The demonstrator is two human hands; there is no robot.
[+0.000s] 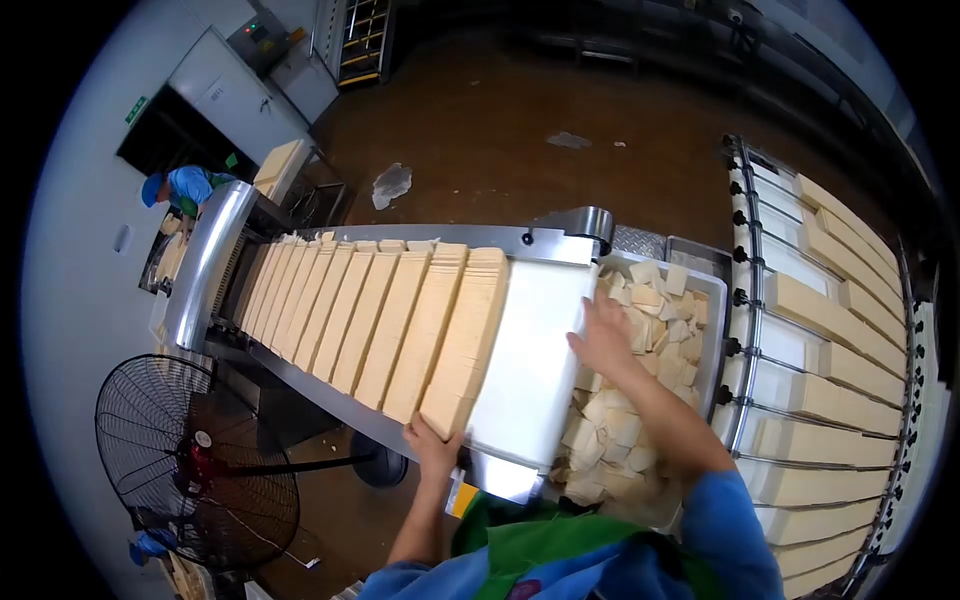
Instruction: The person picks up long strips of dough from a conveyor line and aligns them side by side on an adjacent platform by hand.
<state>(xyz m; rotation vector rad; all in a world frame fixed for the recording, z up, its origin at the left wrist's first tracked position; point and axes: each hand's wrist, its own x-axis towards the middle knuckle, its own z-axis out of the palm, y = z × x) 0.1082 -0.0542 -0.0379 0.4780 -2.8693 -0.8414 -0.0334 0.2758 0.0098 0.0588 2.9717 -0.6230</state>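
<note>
Several long rows of pale yellow, tightly packed thin slices lie side by side on a white conveyor belt (528, 345). My left hand (434, 448) is at the near end of the closest row of slices (466, 335), its thumb and fingers closed around that end. Over the right end of the belt, my right hand (607, 333) holds nothing, with its fingers apart. Below it, a light grey bin (712, 330) is full of loose, square-looking pale pieces (610, 430).
To the right, a rack conveyor (742, 300) carries several pale blocks (835, 310). A large black fan (200, 460) stands at left. Beyond the metal machine hood (210, 265), a person in blue (190, 187) leans over. Scraps (392, 186) lie on the brown floor.
</note>
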